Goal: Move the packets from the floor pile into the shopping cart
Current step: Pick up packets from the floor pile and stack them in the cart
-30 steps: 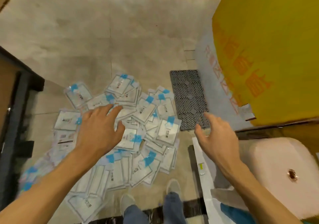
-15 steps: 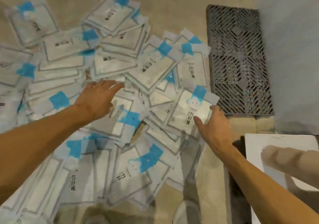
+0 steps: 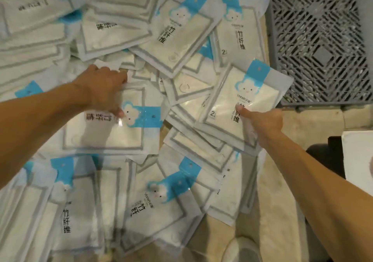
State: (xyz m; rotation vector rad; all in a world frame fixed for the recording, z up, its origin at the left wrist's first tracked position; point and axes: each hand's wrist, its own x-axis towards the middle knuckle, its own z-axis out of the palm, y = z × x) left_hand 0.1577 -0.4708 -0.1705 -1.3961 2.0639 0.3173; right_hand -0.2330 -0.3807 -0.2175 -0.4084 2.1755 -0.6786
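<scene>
Both our hands are down on the floor pile of packets [image 3: 157, 39], each taking hold of one.

Our left hand [image 3: 105, 89] grips the top edge of a packet lying sideways [image 3: 107, 126], thumb pressed beside its blue cartoon label, fingers curled over the far edge. Our right hand [image 3: 262, 120] pinches the lower right side of an upright packet [image 3: 244, 102], thumb on its clear front near the printed characters, the fingers hidden beneath it. So each grip is clamped on a packet. The other packets lie overlapping across the concrete floor [image 3: 286, 217]. A grey plastic lattice grate [image 3: 321, 39] lies just beside the pile at upper right, touching the held packet's corner.
</scene>
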